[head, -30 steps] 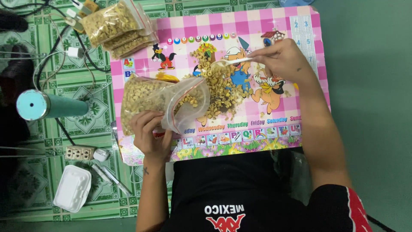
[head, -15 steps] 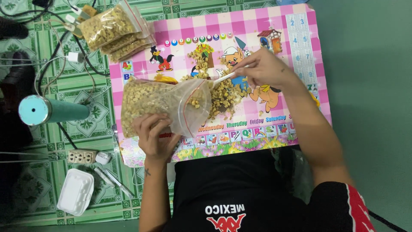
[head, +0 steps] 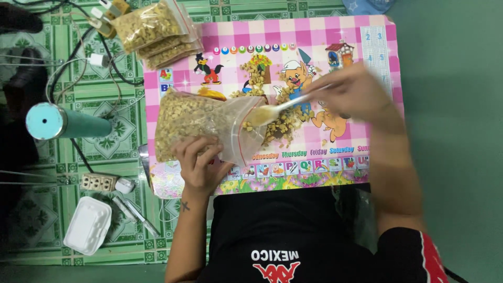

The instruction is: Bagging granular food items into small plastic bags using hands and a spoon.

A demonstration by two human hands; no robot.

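Observation:
My left hand [head: 198,163] grips a clear plastic zip bag [head: 201,123] filled with small yellowish-brown pieces, holding its mouth open toward the right. My right hand [head: 353,97], blurred by motion, holds a white plastic spoon [head: 272,111] whose loaded bowl is at the bag's mouth. A loose pile of the same pieces [head: 272,97] lies on the pink cartoon-printed board [head: 346,152] just right of the bag.
Several filled zip bags [head: 154,31] are stacked at the board's upper left corner. On the green patterned floor to the left are a teal cylinder [head: 63,123], cables and plugs [head: 97,63], a power strip [head: 97,182] and a white foam box [head: 87,231].
My right hand swung the spoon from the pile leftward into the bag's mouth. The left hand kept hold of the bag, and the view shifted slightly.

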